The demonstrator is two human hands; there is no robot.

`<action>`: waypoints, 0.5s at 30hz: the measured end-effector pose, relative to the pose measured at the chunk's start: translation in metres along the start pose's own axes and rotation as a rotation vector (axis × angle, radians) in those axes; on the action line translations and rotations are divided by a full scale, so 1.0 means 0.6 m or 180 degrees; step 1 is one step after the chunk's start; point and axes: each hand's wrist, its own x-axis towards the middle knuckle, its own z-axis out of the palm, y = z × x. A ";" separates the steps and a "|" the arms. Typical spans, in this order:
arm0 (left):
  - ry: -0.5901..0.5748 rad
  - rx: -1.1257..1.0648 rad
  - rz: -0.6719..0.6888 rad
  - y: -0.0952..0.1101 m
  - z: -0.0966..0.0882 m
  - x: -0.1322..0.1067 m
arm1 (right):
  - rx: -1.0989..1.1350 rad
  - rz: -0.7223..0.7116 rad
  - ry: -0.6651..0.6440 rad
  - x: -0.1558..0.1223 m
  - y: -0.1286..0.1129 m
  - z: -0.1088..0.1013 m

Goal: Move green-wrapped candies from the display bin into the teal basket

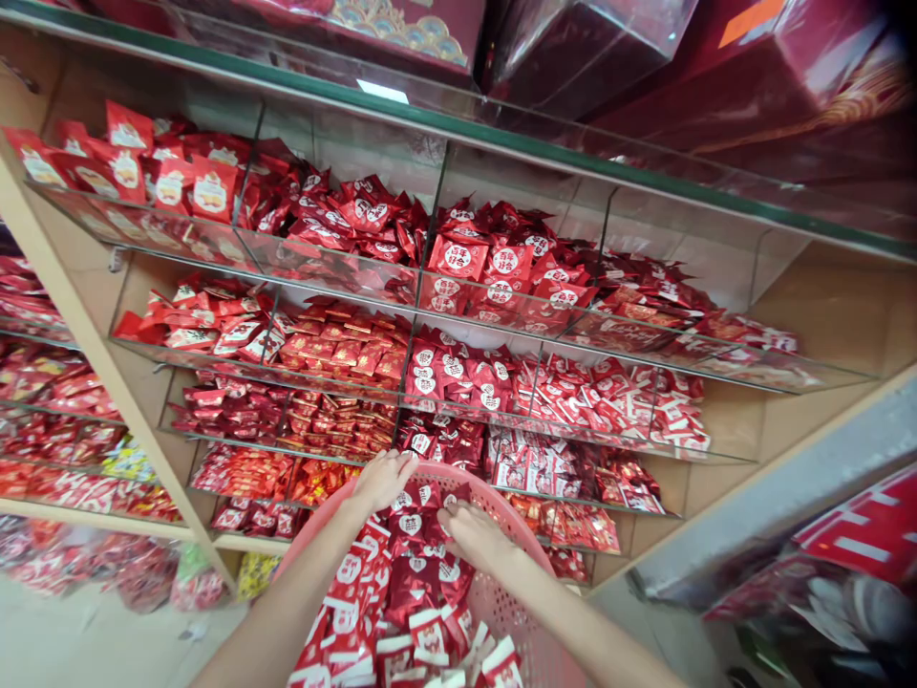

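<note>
A pink perforated plastic basket (501, 502) stands below me, full of small wrapped packets. Dark red packets with round white labels (412, 526) lie in its far middle, brighter red-and-white packets (351, 573) along its left side, and more red-and-white ones near me. My left hand (385, 480) is over the basket's far left rim, its fingers loosely bent and apart, with no packet visible in it. Inside the right part of the basket my right hand (473, 535) has its fingers curled in, closed on the edge of a dark red packet (457, 495); its fingertips are partly hidden.
Tiered glass-fronted shelves (336, 272) with dividers hold many red packets ahead. Large dark red boxes (587, 48) sit on the glass shelf above. A wooden upright (93, 354) separates another packet shelf at left. Bagged goods (143, 573) lie on the floor; wrapped items (852, 573) stand at right.
</note>
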 end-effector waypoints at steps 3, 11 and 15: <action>-0.0002 -0.0037 -0.0010 -0.001 0.001 0.001 | -0.0087 -0.0035 0.0132 0.000 0.001 0.008; 0.0054 0.0007 0.0023 -0.008 0.010 0.002 | 0.0117 0.0013 0.1244 0.011 0.016 -0.133; 0.0072 -0.0016 -0.0013 -0.005 0.007 0.001 | -0.0108 0.1012 0.1952 0.038 0.052 -0.243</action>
